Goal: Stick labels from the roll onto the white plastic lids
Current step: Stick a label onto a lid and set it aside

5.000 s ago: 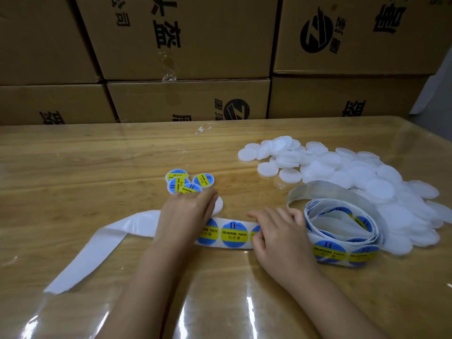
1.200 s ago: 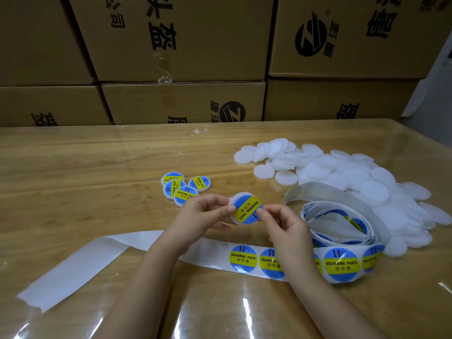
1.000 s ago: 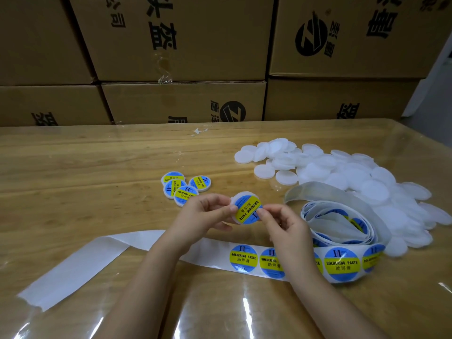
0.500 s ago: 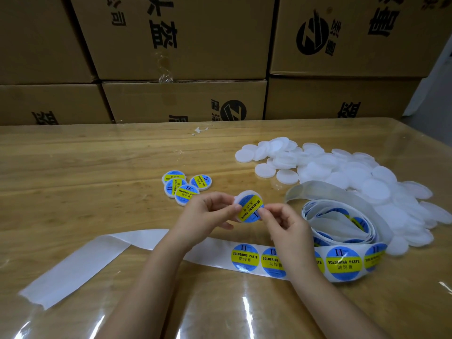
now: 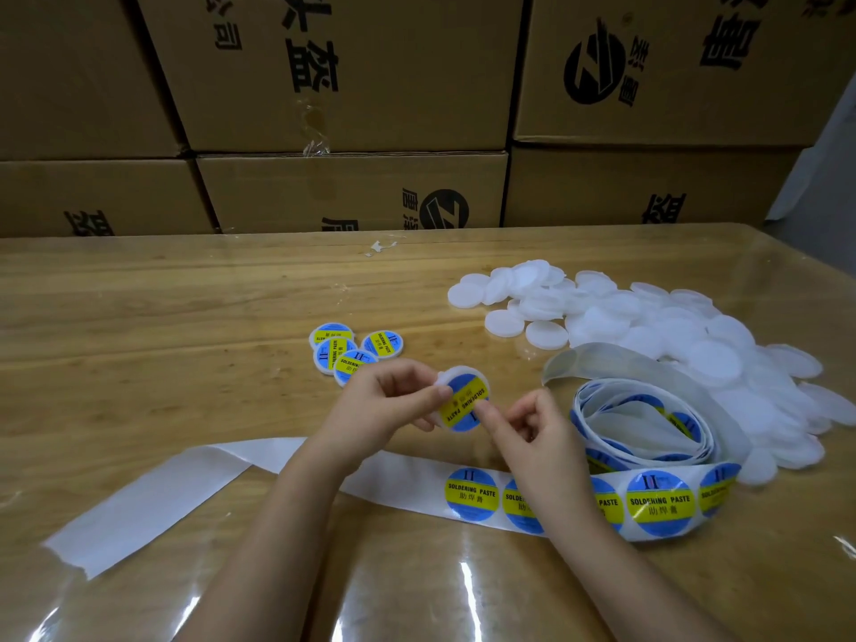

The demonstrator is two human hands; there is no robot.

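Nearest me, along the front edge of the wooden tabletop [image 5: 139, 340], lies the long white backing strip [image 5: 153, 498]. It is bare at its left end and carries round blue-and-yellow printed labels [image 5: 471, 499] toward the right, laid flat, I judge, so the next one peels easily. Above it my left hand [image 5: 389, 405] pinches the left rim of a round white plastic lid [image 5: 456, 373], tilting its face toward me so I can check the fit. My right hand [image 5: 532, 433], fingers curled, presses a fingertip on the lower edge of the sticker [image 5: 464, 400] on that lid to smooth it down. Whether a finger backs the lid from behind is hidden. My right wrist covers parts of two labels on the strip.

To the right sits the loose coiled label roll [image 5: 648, 428], its inner turns hard to read. Beyond my left hand, four finished labelled lids [image 5: 352, 352] cluster apart from the heap of blank white lids [image 5: 671, 335] toward the far right corner. Brown cardboard boxes [image 5: 352, 76] line the far edge, their print cut off.
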